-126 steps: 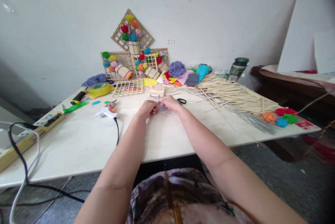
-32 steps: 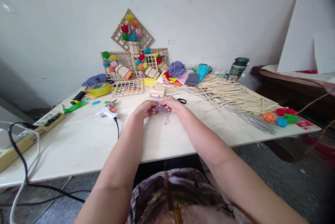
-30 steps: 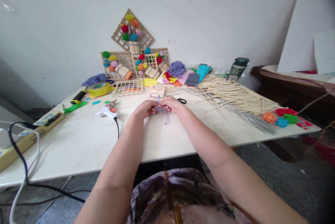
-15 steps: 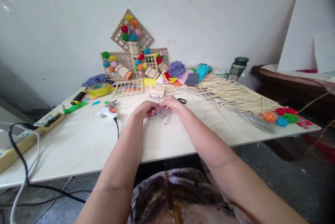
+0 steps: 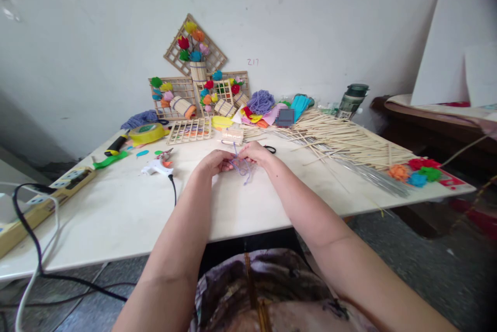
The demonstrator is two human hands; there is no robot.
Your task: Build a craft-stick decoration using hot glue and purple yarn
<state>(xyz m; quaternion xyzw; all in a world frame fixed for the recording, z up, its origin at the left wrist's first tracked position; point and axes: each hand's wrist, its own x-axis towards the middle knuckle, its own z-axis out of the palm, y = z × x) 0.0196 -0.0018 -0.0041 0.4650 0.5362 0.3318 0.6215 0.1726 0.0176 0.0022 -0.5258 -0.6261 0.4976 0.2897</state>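
A length of purple yarn (image 5: 245, 172) runs between my hands, with a loop and a loose end hanging below the fingers. My left hand (image 5: 218, 161) pinches it from the left, fingers curled. From the right, my right hand (image 5: 253, 152) grips the yarn between thumb and fingers. Just beyond the fingertips lies a small bundle of short wooden sticks (image 5: 232, 136), and the yarn leads up to it. My fingers partly hide where the strands cross.
A white glue gun (image 5: 158, 167) lies left, near a power strip (image 5: 70, 179). Behind stand stick lattices (image 5: 174, 86) with felt flowers and a ball of purple yarn (image 5: 261, 102). Loose sticks (image 5: 345, 135), metal wires (image 5: 373, 179) and coloured pompom-like pieces (image 5: 417, 179) lie right.
Both hands stay almost in place. The yarn loop below the fingers has shifted shape and looks smaller.
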